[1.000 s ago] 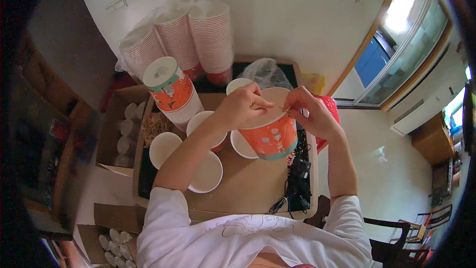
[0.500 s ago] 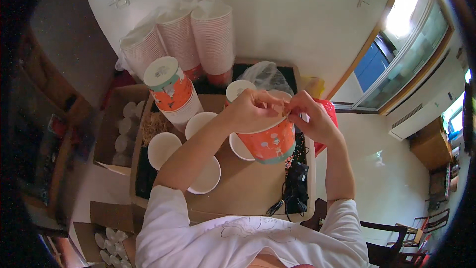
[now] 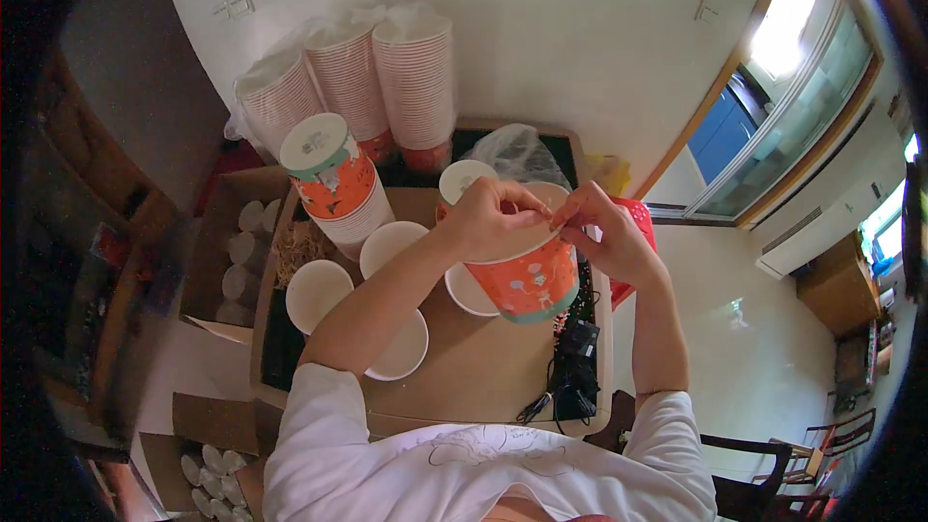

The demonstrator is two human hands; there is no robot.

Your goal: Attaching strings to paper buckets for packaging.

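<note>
I am pinching the cup's (image 3: 527,280) rim with my left hand (image 3: 493,220) and right hand (image 3: 604,232); steadying it, lids (image 3: 387,300) lying below-left.

Glossy printed paper bucket (image 3: 527,280) over a smooth matt wooden table (image 3: 474,367).

open brown cardboard box (image 3: 208,261) left of table, clear plastic bag (image 3: 517,153) at table's far edge

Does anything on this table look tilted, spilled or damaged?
Only the orange paper cup is tilted, because the left hand and right hand hold it at its rim. Nothing looks spilled or damaged.
</note>
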